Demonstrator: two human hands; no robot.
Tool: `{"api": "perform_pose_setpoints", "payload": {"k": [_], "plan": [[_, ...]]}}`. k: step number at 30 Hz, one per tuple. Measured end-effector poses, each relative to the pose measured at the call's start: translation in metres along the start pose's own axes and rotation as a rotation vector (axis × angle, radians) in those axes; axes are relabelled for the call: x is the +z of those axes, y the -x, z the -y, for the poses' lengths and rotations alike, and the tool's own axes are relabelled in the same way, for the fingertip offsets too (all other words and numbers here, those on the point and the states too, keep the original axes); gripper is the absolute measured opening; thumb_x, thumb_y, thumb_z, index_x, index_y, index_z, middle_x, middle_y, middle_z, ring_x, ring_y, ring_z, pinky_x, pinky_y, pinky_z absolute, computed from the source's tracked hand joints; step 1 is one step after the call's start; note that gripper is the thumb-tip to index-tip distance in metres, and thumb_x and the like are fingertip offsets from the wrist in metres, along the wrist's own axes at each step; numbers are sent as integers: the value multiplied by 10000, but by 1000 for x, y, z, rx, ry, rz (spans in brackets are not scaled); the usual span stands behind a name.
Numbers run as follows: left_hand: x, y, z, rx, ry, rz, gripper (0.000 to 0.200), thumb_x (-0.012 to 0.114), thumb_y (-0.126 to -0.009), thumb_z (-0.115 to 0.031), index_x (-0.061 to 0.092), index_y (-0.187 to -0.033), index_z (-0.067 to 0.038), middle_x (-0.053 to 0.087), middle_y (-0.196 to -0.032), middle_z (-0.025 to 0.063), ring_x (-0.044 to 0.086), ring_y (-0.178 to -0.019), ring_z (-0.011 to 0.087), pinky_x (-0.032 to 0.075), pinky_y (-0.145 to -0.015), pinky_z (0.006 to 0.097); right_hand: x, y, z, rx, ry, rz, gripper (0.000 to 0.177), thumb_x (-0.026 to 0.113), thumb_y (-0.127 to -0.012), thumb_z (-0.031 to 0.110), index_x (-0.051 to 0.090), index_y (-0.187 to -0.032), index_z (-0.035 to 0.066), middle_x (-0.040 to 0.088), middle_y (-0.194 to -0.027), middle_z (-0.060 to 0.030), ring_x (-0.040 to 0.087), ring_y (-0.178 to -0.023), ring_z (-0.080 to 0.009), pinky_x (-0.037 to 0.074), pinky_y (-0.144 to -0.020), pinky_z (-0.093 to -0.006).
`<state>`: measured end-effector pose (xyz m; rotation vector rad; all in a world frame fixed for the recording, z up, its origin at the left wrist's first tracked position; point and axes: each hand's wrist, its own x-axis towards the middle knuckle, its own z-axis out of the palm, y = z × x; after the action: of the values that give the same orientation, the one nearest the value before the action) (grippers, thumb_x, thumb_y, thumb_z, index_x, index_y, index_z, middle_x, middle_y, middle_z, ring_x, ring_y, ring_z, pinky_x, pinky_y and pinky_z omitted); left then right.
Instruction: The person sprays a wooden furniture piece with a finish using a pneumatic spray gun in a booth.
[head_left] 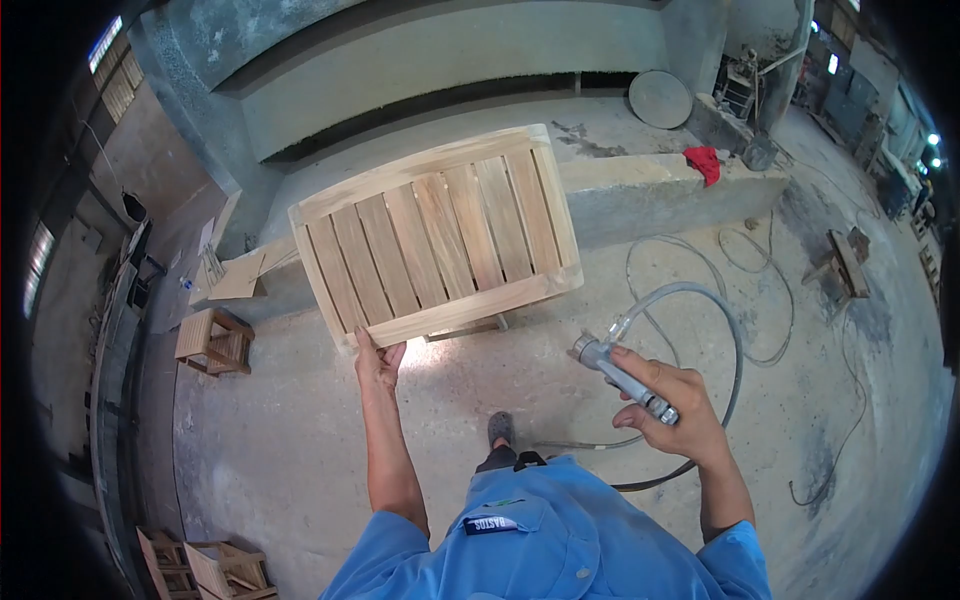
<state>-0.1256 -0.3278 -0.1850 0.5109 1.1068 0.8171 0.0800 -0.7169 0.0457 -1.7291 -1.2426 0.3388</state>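
Note:
A slatted wooden table top (440, 235) stands tilted in front of me, its near edge facing me. My left hand (378, 362) grips that near edge at the left corner. My right hand (672, 405) is closed around a grey metal air gun (622, 378), held apart from the table to the right. A grey hose (715, 310) loops from the gun down behind my wrist.
A concrete ledge (650, 195) runs behind the table with a red rag (704, 162) on it. A small wooden stool (214, 340) sits at left. More wooden pieces (205, 570) lie at bottom left. Thin cables (770, 300) trail over the concrete floor at right.

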Motion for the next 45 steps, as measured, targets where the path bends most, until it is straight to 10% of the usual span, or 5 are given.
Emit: {"api": "perform_pose_setpoints", "payload": {"k": [13, 19, 35, 36, 45], "plan": [[4, 2, -5, 21, 2, -28, 707, 571, -933, -562, 489, -1287, 45, 588, -1221, 259, 639, -1095, 371, 559, -930, 472, -18, -20, -5, -16, 49, -209, 713, 855, -685, 172, 585, -1335, 58, 700, -939, -172, 692, -765, -269, 526, -692, -345], [0, -6, -6, 23, -31, -16, 728, 598, -908, -584, 498, -1285, 31, 596, -1195, 241, 651, -1058, 352, 556, -932, 464, -6, 33, -18, 95, 53, 10, 674, 838, -713, 160, 595, -1340, 116, 688, -859, -152, 664, -670, -262, 510, -623, -363], [-5, -19, -12, 45, -102, -18, 712, 638, -849, -644, 547, -1243, -59, 584, -1180, 159, 644, -1020, 284, 551, -931, 415, -79, -5, -16, -123, 75, -529, 690, 846, -736, 262, 585, -1326, 18, 690, -1158, -154, 687, -808, -158, 550, -724, -267], [-6, -22, -12, 42, -105, -19, 712, 638, -849, -644, 547, -1243, -59, 584, -1180, 159, 644, -1020, 284, 551, -931, 415, -80, -6, -12, -96, 83, -519, 777, 751, -820, 483, 523, -1372, -13, 677, -877, -112, 638, -739, -164, 512, -679, -297], [-8, -26, -13, 55, -89, -14, 730, 614, -874, -629, 516, -1264, -20, 596, -1173, 193, 641, -1060, 318, 556, -929, 457, -59, 21, -19, -42, 128, -215, 681, 849, -718, 220, 598, -1338, 92, 711, -943, -157, 696, -740, -229, 525, -649, -339]]}}
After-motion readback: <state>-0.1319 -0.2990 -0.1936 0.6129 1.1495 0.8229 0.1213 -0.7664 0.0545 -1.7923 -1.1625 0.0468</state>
